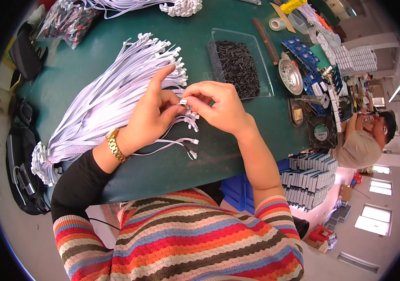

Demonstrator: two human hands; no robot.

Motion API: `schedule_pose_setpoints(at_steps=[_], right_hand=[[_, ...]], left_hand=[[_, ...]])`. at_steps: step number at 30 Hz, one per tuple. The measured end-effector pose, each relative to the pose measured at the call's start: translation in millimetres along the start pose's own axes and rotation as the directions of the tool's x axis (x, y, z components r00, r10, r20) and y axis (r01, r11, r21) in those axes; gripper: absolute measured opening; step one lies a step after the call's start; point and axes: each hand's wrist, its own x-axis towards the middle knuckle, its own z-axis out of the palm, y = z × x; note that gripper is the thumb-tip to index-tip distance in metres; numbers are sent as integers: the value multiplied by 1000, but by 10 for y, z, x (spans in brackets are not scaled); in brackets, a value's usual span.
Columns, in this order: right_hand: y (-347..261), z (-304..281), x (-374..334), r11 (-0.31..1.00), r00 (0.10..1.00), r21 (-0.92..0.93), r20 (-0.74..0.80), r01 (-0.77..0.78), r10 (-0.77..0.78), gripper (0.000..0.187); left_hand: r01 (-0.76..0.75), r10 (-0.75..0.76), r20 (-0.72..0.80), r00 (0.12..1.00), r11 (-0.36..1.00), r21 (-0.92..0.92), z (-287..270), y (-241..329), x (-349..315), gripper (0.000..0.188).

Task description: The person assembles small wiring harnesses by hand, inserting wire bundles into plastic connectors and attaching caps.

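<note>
- Connector of white plastic [183, 101], small and partly covered, sits between both hands at the right side of the cable bundle.
- Left hand [152, 110], with a gold metal link watch [116, 146] at its wrist: thumb and curled fingers pinch the connector, while the index finger points up, apart from them.
- Right hand [221, 108], bare-wristed: thumb and index finger are clamped on the connector from the right.
- Large bundle of flat white ribbon cables [97, 100] lies across the left of the dark green table [214, 161], fanning toward the far side, partly behind the left hand.
- Loose white cable ends [194, 141] rest just nearer than the hands.
- Clear rectangular plastic tray [265, 79] stands beyond the right hand, holding many small black pieces [237, 68].
- Round shiny metal dish [290, 76] is right of the tray, near a square black fan [321, 132].
</note>
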Motion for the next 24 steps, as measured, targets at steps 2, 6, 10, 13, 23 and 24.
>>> schedule_pose_setpoints(at_steps=[2,6,10,13,23,24], right_hand=[[43,-34,13,999,999,-29,15,44,-44,10],[-2,-123,38,988,991,-106,84,116,-107,9],[69,-99,42,969,973,-89,35,229,-226,10],[68,-47,35,966,965,-19,-46,256,-257,10],[88,-108,44,977,968,14,134,214,-214,12],[83,-122,38,982,966,10,178,186,-185,12]], left_hand=[[-6,6,19,1000,1000,11,-1,10,-5,81],[-14,13,49,999,999,28,-16,24,-13,87],[-40,39,41,998,999,30,-18,1,-5,90],[-13,11,50,999,999,45,-21,56,5,92],[5,-5,63,998,1000,9,-31,42,-6,94],[7,-8,77,997,1000,12,-33,39,-8,94]])
